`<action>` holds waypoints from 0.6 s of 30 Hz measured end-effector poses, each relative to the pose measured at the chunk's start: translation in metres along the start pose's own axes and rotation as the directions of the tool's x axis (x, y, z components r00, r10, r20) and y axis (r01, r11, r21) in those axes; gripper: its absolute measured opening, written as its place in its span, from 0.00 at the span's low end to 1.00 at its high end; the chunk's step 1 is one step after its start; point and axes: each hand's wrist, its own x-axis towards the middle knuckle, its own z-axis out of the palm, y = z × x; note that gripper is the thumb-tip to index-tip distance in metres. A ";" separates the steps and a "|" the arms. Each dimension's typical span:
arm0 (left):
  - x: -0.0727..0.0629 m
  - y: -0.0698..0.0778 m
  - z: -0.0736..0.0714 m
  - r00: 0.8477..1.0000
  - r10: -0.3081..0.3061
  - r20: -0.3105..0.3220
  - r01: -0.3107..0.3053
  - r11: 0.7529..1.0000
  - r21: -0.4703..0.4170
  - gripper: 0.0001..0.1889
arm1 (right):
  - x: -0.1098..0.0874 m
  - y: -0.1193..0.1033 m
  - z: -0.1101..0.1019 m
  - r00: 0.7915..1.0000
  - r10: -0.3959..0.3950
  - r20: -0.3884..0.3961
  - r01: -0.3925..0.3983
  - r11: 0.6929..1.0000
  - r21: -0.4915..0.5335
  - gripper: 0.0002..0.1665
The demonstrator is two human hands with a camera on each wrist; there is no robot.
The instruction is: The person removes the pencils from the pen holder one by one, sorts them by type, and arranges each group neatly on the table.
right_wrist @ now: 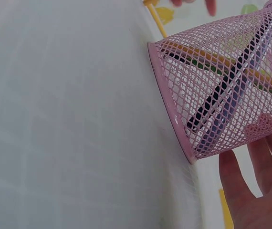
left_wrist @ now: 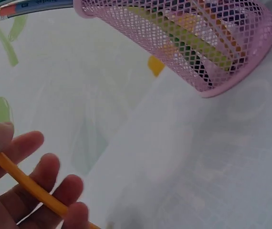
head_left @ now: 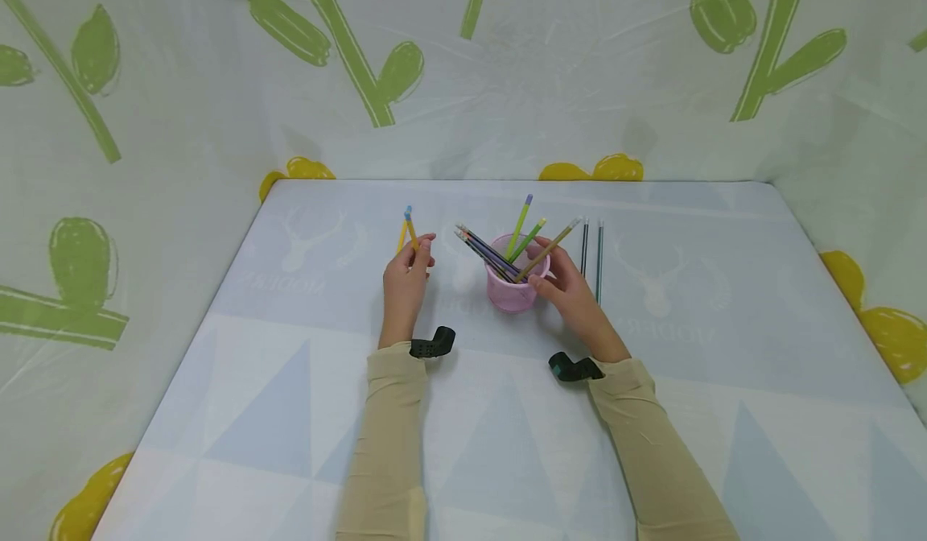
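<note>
Gripping a pink mesh cup (head_left: 510, 298), right hand (head_left: 572, 299): thumb near the rim on the near side, other fingers round the far side and wall. Cup looks upright on the worktop (head_left: 253, 380), mid-table, between the two hands. Probably light and fairly stiff, the mesh giving some grip; likely top-heavy with pencils leaning past the rim, so best held by the wall below the rim, one side steadied.

Left hand (head_left: 407, 287), to the cup's left and apart from it: thumb and curled fingers grasping a yellow pencil (head_left: 414, 231), blue end up. A second yellow pencil (head_left: 401, 237) shows just beside it; cannot tell whether it is held too. Pencil should be light, rigid, smooth enough to roll; a mid-shaft pinch would suit.

In the cup: dark pencils (head_left: 488, 253) leaning left, green pencils (head_left: 521, 223) pointing away, a gold-brown pencil (head_left: 554, 245) leaning right.

Beyond the right hand, two loose pencils (head_left: 599, 259) lie roughly parallel, apart from each other. Farther out, a pale curtain (head_left: 565, 82) printed with green leaves
</note>
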 end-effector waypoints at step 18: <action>0.001 -0.008 0.001 0.989 -0.112 0.100 0.065 0.919 0.388 0.22 | 0.000 -0.001 0.000 1.000 0.001 0.005 -0.002 1.000 0.009 0.32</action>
